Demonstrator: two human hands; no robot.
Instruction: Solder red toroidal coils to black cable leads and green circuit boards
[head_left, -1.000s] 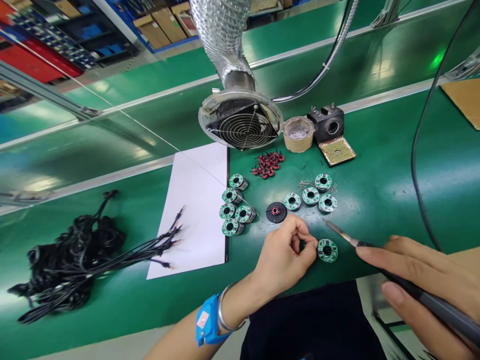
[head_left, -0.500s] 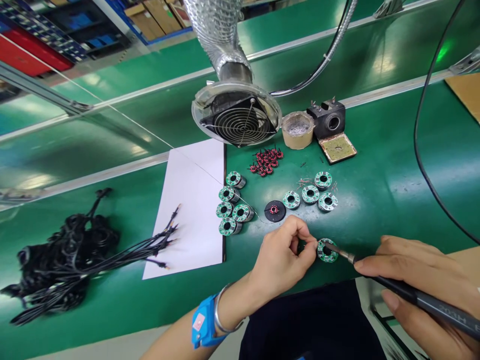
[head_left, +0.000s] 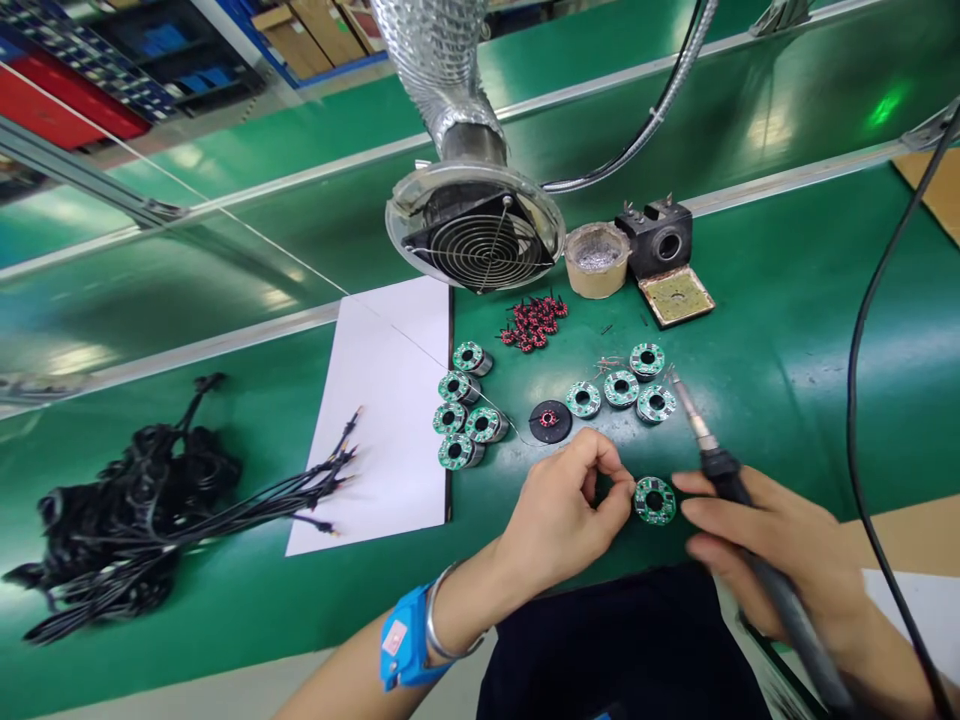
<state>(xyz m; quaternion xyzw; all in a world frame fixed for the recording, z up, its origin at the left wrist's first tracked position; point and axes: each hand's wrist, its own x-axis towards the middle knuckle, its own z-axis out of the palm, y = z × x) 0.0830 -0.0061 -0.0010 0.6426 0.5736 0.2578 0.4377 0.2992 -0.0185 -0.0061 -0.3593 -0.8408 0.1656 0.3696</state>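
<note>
My left hand (head_left: 574,500) is closed in a pinch on a thin solder wire (head_left: 420,350), which runs down from the upper left; its end is hidden in the fingers. Those fingertips are at the left edge of a ring-shaped green circuit board (head_left: 655,501) on the bench. My right hand (head_left: 772,545) grips a soldering iron (head_left: 724,470), blurred by motion. Its tip points up and away, apart from that board and close to the right side of a group of round board assemblies (head_left: 621,388).
More board assemblies (head_left: 469,405) stand by a white sheet (head_left: 382,400). Small red-and-black coils (head_left: 532,322) lie beneath a fume extractor (head_left: 480,240). A solder pot (head_left: 598,260) and iron stand (head_left: 660,245) are behind. Black cables (head_left: 150,520) lie left; the iron's cord (head_left: 855,400) hangs right.
The soldering iron's tip has lifted off the nearest circuit board and swung up and away, my right hand turning with it. My left hand has stayed almost still.
</note>
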